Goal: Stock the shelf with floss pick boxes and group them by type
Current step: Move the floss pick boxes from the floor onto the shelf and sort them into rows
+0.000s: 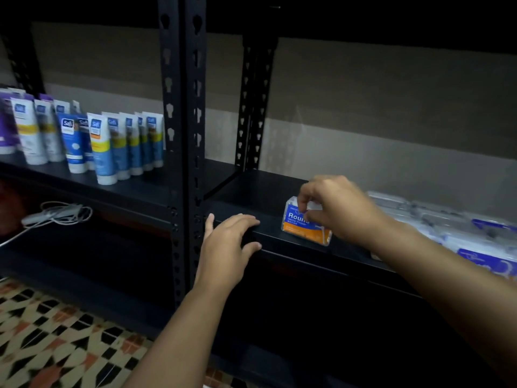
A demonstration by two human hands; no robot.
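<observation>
The right hand (333, 208) pinches the top of a box (303, 224) near the shelf (251, 191) front edge. The left hand (226, 245) rests open on that edge.

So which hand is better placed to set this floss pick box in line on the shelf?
The right hand: it already pinches the top of the blue and orange floss pick box standing near the shelf's front edge. The left hand only rests, fingers straight, on the shelf lip.

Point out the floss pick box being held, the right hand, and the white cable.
floss pick box (300, 224), head view, on its blue front label.
right hand (333, 205), head view, on the back of the hand.
white cable (60, 212), head view, on the coiled bundle.
</observation>
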